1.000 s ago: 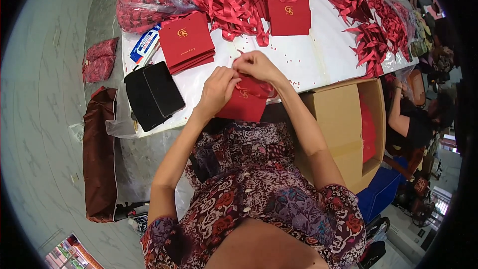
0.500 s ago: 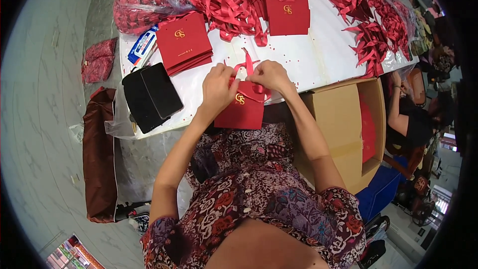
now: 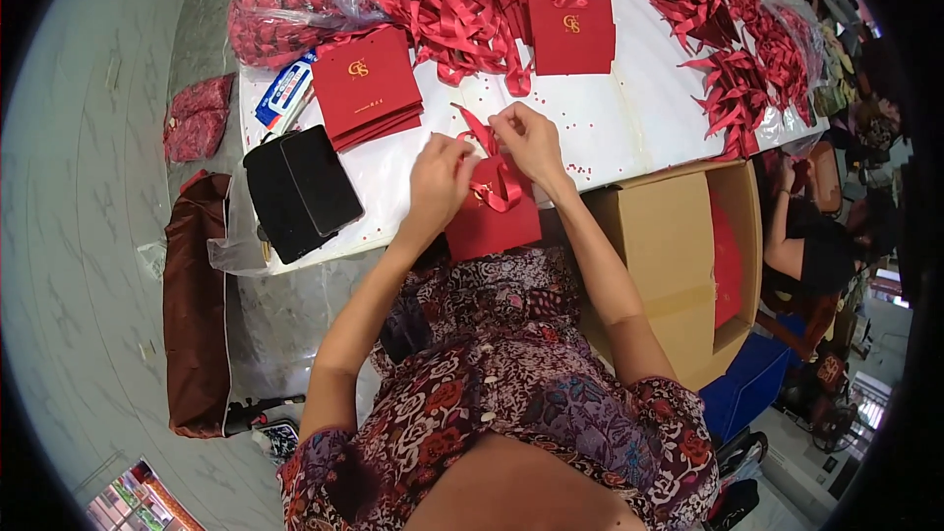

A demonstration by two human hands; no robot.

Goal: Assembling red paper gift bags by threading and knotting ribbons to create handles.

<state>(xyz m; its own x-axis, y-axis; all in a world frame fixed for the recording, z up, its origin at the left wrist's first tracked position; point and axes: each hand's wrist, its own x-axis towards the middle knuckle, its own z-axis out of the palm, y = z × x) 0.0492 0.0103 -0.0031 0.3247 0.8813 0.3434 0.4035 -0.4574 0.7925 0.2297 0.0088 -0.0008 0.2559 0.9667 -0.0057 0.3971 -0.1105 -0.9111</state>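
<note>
A small red paper gift bag (image 3: 495, 231) with a gold emblem lies at the table's near edge, by my lap. Satin ribbon (image 3: 504, 199) in red loops over its upper part and partly covers the emblem. My left hand (image 3: 440, 177) is closed at the bag's upper left, its fingertips pinching the ribbon. To its right, my right hand (image 3: 528, 145) pinches the ribbon too, a little higher up. A loose ribbon end (image 3: 472, 122) points away from me between the hands. The exact grip of the fingertips is partly hidden.
Stacked red bags (image 3: 366, 88) lie beyond my left hand, near a black phone case (image 3: 303, 192) and a blue-white packet (image 3: 285, 90). Red ribbons (image 3: 447, 15) heap at the back. An open cardboard box (image 3: 664, 256) stands at right. Another person's arm (image 3: 784, 216) shows farther right.
The bag has shifted right and tilted slightly. My right hand has risen, and the ribbon loop now hangs lower across the emblem.
</note>
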